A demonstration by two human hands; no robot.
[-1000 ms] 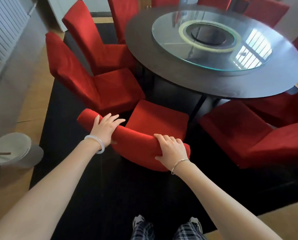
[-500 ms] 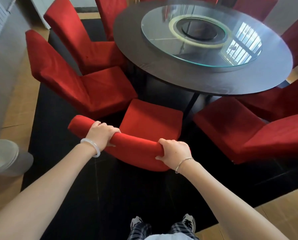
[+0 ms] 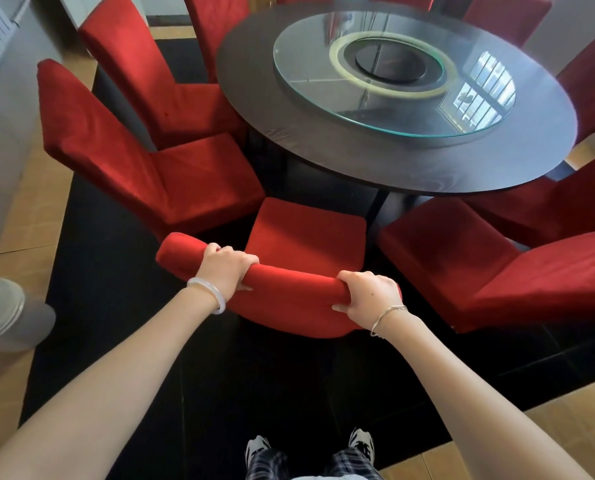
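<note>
Gripping chair point(image 3: 306, 233) back: left hand point(image 3: 225, 271), right hand point(image 3: 368, 294), fingers curling round it. Positioning step in hand — next likely needing straight push toward surface point(image 3: 393, 168).

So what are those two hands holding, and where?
Both the left hand and right hand grip the red fabric-covered chair by its backrest's top edge.

a single wide-angle camera is sitting on the person's head, facing forward and tilting steeply down. it is hovering close above the red fabric-covered chair back point(image 3: 296, 284), taking in the round dark wooden table point(image 3: 358, 161) farther off and the black-and-white shoes point(image 3: 257, 445) at the near edge.
</note>
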